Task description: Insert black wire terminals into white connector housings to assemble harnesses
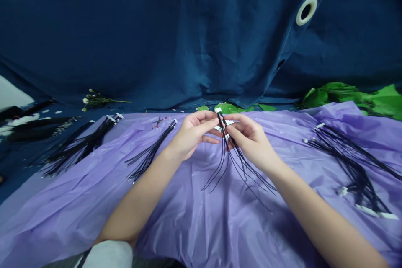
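Note:
Between my two hands is a wire harness (pixel 224 134), thin black wires running down from a small white connector (pixel 217 110) at its top. My left hand (pixel 197 132) is closed in a pinch on the wires just under the connector. The thumb and fingers of my right hand (pixel 246 136) grip the same wires slightly lower, on the right. The loose wire ends fan out downward above the purple sheet (pixel 188 213). Something white with dark marks (pixel 230 123) shows partly behind the fingers; I cannot make out what it is.
One black wire bundle (pixel 152 150) lies left of my hands, below small red-handled scissors (pixel 160 121). More bundles (pixel 91 144) lie farther left, others (pixel 348 159) at the right. Green leaves (pixel 351 96) and a flower sprig (pixel 100 99) rest along the blue curtain (pixel 141 33).

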Tool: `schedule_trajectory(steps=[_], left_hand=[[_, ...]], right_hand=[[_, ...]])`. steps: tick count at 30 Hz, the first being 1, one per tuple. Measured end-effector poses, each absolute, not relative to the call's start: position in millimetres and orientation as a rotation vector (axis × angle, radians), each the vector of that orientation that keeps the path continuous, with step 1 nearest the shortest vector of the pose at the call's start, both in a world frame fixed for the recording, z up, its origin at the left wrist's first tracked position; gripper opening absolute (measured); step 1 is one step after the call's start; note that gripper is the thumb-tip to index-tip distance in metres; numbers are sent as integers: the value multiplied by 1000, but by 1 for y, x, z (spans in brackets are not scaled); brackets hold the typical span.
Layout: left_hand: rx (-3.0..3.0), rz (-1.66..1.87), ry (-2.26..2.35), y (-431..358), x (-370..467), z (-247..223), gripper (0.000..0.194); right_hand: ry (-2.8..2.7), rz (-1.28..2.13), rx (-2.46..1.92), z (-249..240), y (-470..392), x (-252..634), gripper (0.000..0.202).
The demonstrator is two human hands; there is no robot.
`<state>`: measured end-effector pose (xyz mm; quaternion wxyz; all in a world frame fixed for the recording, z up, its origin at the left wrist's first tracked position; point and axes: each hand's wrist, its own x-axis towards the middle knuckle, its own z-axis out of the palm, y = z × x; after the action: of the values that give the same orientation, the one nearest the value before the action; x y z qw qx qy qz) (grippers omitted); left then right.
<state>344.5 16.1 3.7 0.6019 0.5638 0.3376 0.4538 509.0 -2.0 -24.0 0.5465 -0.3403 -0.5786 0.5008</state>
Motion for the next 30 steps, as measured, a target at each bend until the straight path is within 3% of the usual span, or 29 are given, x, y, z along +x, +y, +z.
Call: schedule_trajectory(steps=[10,24,30], left_hand=[[1322,1144,790,12,347,5,25],[1394,1271,889,10,349,7,22],[1390,1301,900,8,350,7,23]], right_hand=[[-1495,1080,-795,-26,-6,508,25],[-1761,381,-911,-21,-15,508,10],[-1820,283,-960,-23,-16,507,11]])
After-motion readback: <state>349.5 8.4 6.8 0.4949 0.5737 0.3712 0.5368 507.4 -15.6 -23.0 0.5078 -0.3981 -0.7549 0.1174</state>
